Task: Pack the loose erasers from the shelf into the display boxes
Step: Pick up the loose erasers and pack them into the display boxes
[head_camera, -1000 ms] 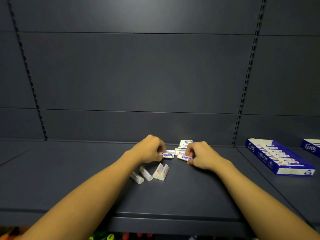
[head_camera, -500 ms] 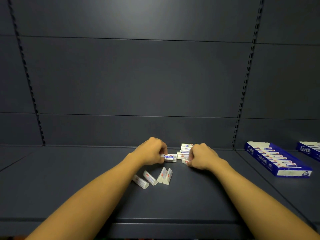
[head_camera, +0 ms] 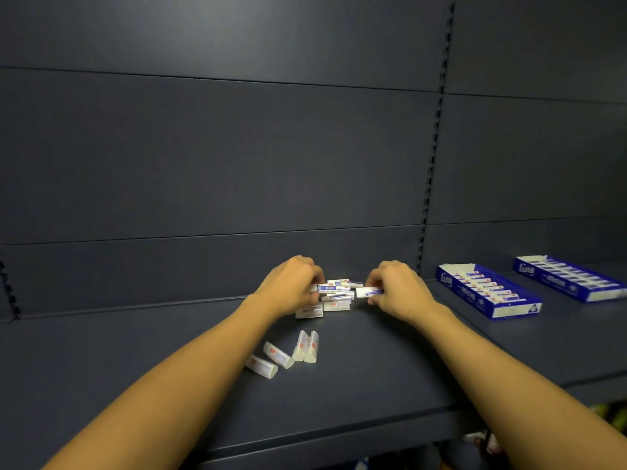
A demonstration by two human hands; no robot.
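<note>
Erasers [head_camera: 334, 295] lie in a loose heap near the back of the dark shelf [head_camera: 101, 361], between the two hands; four more erasers [head_camera: 285, 354] lie apart, nearer the front edge. Compared with half a second ago, the right hand [head_camera: 400, 290] has drawn one eraser [head_camera: 368, 292] clear of the heap and now pinches it between thumb and fingertips, slightly raised; the left hand [head_camera: 291, 286] remains curled over the left side of the heap, fingers closed round a blue-labelled eraser [head_camera: 324, 288]. Both hands therefore carry stock, so the gathering step appears to be ending; the nearer display box [head_camera: 488, 290], partly filled, stands well apart to the right, with a second box [head_camera: 570, 278] beyond it; transfer to a box is judged the next move; most of the heap is not yet packed.
</note>
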